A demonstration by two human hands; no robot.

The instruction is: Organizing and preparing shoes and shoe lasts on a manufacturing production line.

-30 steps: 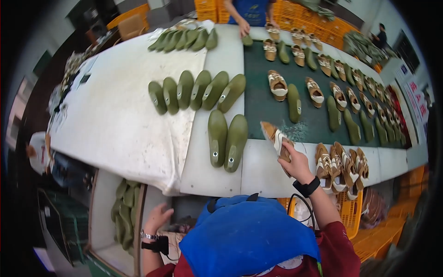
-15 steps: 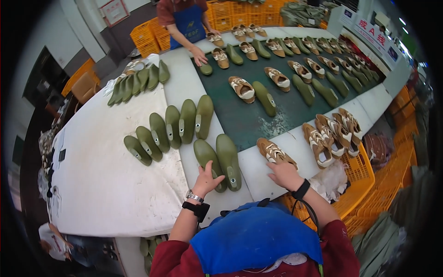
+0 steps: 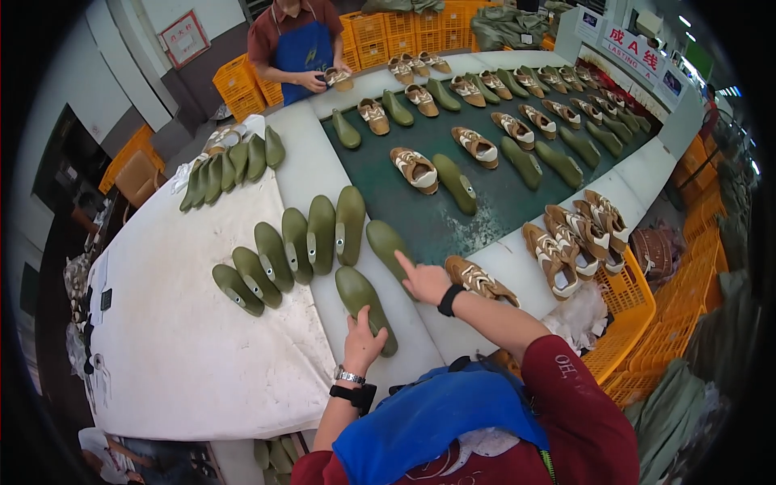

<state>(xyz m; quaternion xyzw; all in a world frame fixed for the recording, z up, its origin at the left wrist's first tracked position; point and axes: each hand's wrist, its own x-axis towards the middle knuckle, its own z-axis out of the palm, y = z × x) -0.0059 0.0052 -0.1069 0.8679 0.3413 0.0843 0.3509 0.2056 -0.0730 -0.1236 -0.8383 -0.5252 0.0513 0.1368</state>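
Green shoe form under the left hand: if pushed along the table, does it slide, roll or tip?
The green shoe form looks like solid moulded plastic, so probably stiff and fairly heavy for its size. It lies lengthwise with its rounded back up under the left hand, so it would likely slide rather than roll. Its smooth surface may slip in a loose grip.

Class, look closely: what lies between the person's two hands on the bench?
Head view: only bare white bench separates left hand, gripping one green last, from right hand.

Factory floor. Long white worktable [image 3: 202, 380] edges a dark green conveyor belt [image 3: 453, 218]. Orange plastic crates [image 3: 388, 32] stacked along the far wall, more at the right [image 3: 647, 323]. Framed notice [image 3: 184, 38] on pale wall. Overhead lights top right.
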